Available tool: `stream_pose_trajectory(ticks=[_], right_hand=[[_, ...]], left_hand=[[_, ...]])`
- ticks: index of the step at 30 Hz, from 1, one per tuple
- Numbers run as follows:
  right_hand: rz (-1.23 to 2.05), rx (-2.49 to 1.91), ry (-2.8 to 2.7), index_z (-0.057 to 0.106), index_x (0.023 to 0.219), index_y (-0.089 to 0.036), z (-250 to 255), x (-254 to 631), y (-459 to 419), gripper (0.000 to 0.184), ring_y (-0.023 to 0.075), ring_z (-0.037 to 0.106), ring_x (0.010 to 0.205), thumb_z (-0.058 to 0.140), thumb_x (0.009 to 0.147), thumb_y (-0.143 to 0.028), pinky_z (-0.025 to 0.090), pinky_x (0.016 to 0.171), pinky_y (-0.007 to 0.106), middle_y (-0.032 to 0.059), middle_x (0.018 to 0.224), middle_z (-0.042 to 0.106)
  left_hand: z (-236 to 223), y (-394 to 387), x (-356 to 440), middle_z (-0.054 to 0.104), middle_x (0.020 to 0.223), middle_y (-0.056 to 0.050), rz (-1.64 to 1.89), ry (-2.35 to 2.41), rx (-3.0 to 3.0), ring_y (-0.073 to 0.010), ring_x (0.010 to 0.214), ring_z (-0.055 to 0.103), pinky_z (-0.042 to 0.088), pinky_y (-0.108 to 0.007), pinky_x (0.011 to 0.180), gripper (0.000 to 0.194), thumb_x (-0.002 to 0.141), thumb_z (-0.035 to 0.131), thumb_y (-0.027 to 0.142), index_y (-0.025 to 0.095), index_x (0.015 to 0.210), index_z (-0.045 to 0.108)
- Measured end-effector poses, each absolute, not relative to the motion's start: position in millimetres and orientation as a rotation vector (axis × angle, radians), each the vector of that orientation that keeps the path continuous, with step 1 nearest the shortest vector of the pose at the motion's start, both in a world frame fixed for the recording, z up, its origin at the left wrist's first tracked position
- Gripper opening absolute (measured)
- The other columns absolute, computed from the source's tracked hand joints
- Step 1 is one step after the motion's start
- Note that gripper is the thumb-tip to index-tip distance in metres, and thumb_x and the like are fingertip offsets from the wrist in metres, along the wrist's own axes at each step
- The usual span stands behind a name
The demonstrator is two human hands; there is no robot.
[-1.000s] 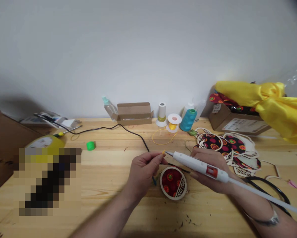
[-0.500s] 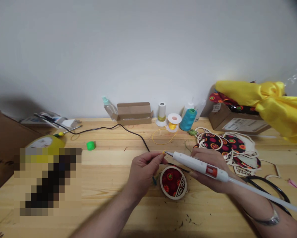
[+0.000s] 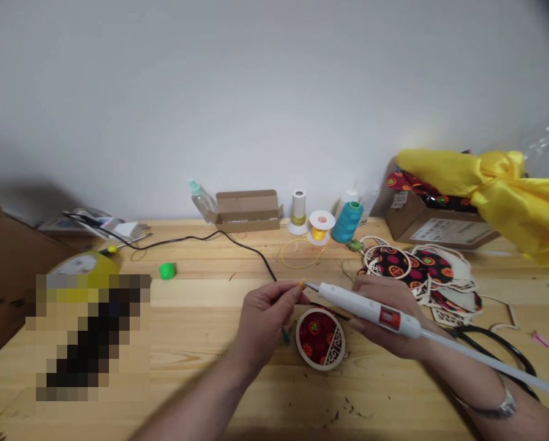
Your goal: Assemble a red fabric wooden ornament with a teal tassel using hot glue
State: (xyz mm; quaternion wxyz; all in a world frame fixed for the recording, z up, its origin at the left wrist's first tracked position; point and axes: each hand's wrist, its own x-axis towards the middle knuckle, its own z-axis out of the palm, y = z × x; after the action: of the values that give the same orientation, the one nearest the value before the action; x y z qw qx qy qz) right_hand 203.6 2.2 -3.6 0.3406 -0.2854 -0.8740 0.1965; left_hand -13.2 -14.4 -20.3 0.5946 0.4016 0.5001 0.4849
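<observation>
Between the thumb and forefinger of my left hand (image 3: 267, 315) is a small end of yellow cord (image 3: 302, 282). My right hand (image 3: 396, 306) is closed around a white soldering iron (image 3: 359, 302) with a small red display window. Its metal tip points left and meets the cord, or comes very close to it. Just below both hands lies a round pendant (image 3: 317, 337) with a pale wooden rim, dark red patterned fabric and a fretwork corner. A small teal piece (image 3: 286, 335) shows under my left hand, mostly hidden.
Along the wall stand a spray bottle (image 3: 201, 202), an open cardboard box (image 3: 249, 211), thread spools (image 3: 321, 224) and a teal thread cone (image 3: 347, 222). Patterned pieces (image 3: 421, 269) pile at right, before a carton (image 3: 433, 223) with yellow cloth. A black cable (image 3: 196, 236) crosses the table.
</observation>
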Motion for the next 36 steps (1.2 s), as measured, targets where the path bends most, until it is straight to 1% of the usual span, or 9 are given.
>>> stream_pose_trajectory(ticks=[5,11,16,20,24,31,36], right_hand=[[0.516,-0.786,-2.259,0.048,0.069,-0.021,-6.4,204.5,2.0,0.016,0.0143,0.044,0.056,0.056,0.083,-0.024,0.032,0.051,0.028,0.0003,0.06,0.049],[0.466,-0.756,-2.267,0.046,0.065,-0.02,-3.8,200.7,2.5,0.022,0.0123,0.041,0.053,0.055,0.083,-0.028,0.029,0.048,0.026,-0.002,0.057,0.047],[0.47,-0.763,-2.239,0.047,0.064,-0.02,-0.5,200.4,3.4,0.02,0.0122,0.041,0.051,0.056,0.081,-0.026,0.029,0.047,0.026,-0.0012,0.056,0.046],[0.508,-0.76,-2.221,0.048,0.066,-0.021,-0.4,199.9,2.7,0.017,0.0133,0.043,0.053,0.058,0.078,-0.026,0.03,0.047,0.027,-0.0007,0.059,0.048],[0.514,-0.763,-2.213,0.047,0.065,-0.022,-1.4,199.8,2.7,0.018,0.0138,0.043,0.052,0.058,0.079,-0.025,0.031,0.048,0.027,-0.0013,0.058,0.047],[0.473,-0.744,-2.239,0.046,0.064,-0.019,-1.6,200.1,2.9,0.02,0.0112,0.04,0.051,0.059,0.078,-0.026,0.028,0.048,0.024,-0.0025,0.057,0.045],[0.477,-0.75,-2.231,0.046,0.066,-0.02,-0.9,200.1,2.7,0.019,0.0119,0.042,0.054,0.057,0.08,-0.024,0.03,0.05,0.024,-0.0027,0.057,0.047]], left_hand=[[-20.8,-14.4,-13.7,0.067,0.065,-0.001,1.127,1.157,0.936,-0.0014,0.042,0.034,0.025,-0.015,0.039,0.016,0.075,0.068,0.032,0.017,0.076,0.074],[-21.8,-14.4,-13.3,0.066,0.065,-0.001,1.137,1.132,0.9,-0.001,0.042,0.033,0.026,-0.015,0.039,0.016,0.075,0.068,0.031,0.016,0.077,0.073],[-22.1,-14.6,-13.1,0.066,0.065,-0.002,1.133,1.106,0.88,-0.0005,0.042,0.032,0.025,-0.015,0.039,0.016,0.075,0.067,0.031,0.016,0.076,0.073],[-23.4,-15.2,-13.9,0.066,0.066,-0.002,1.133,1.094,0.878,-0.0006,0.043,0.032,0.024,-0.015,0.039,0.016,0.075,0.067,0.03,0.016,0.078,0.073],[-24.6,-15.5,-14.2,0.066,0.066,-0.001,1.136,1.106,0.89,-0.0007,0.042,0.032,0.025,-0.015,0.039,0.015,0.076,0.067,0.03,0.017,0.078,0.073],[-22.8,-15.5,-13.1,0.066,0.064,-0.001,1.134,1.114,0.896,-0.0008,0.042,0.032,0.023,-0.015,0.039,0.015,0.075,0.068,0.031,0.016,0.076,0.073],[-22.1,-14.2,-12.4,0.066,0.065,-0.001,1.129,1.116,0.888,-0.0009,0.042,0.032,0.024,-0.016,0.039,0.015,0.074,0.068,0.03,0.016,0.076,0.073]])
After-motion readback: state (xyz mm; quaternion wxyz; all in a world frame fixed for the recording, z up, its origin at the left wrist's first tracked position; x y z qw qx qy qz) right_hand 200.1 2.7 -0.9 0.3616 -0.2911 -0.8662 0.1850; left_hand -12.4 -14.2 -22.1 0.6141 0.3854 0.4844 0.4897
